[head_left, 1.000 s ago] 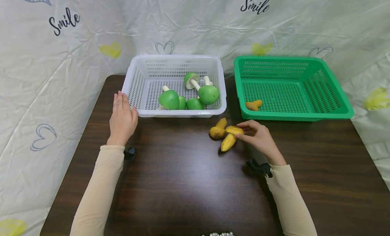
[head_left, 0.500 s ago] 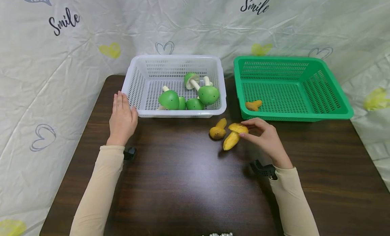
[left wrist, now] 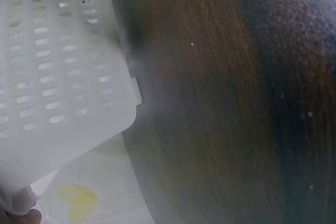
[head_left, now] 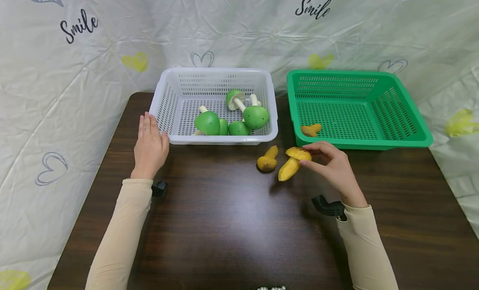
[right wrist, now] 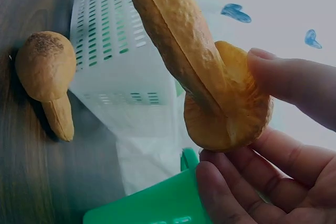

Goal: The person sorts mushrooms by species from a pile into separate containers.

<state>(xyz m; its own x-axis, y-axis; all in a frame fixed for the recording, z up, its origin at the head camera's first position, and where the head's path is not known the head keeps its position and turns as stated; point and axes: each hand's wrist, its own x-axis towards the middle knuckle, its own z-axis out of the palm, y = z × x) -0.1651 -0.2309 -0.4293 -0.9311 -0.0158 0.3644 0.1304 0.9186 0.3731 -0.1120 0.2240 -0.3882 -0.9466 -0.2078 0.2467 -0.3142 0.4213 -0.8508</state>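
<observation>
My right hand (head_left: 333, 167) pinches a yellow toy mushroom (head_left: 293, 163) by its cap, thumb on one side and fingers on the other. In the right wrist view the mushroom's stem (right wrist: 176, 35) points up and away from the palm. A second, browner mushroom (head_left: 267, 159) lies on the table to its left. My left hand (head_left: 150, 146) rests with straight fingers against the left front corner of the white basket (head_left: 215, 138). Several green-capped mushrooms (head_left: 256, 116) with white stems lie in that basket. At lower left in the left wrist view, fingertips (left wrist: 21, 200) show at the basket's rim.
A green basket (head_left: 366, 143) stands at the back right, with a small yellow-brown mushroom (head_left: 310, 130) in its front left corner. Both baskets sit on the dark wooden table (head_left: 232, 223). A printed white sheet (head_left: 93, 98) hangs behind and beside it.
My right hand has lifted the yellow mushroom and carried it right and slightly back, away from the browner one and toward the green basket. My left hand has stayed in place.
</observation>
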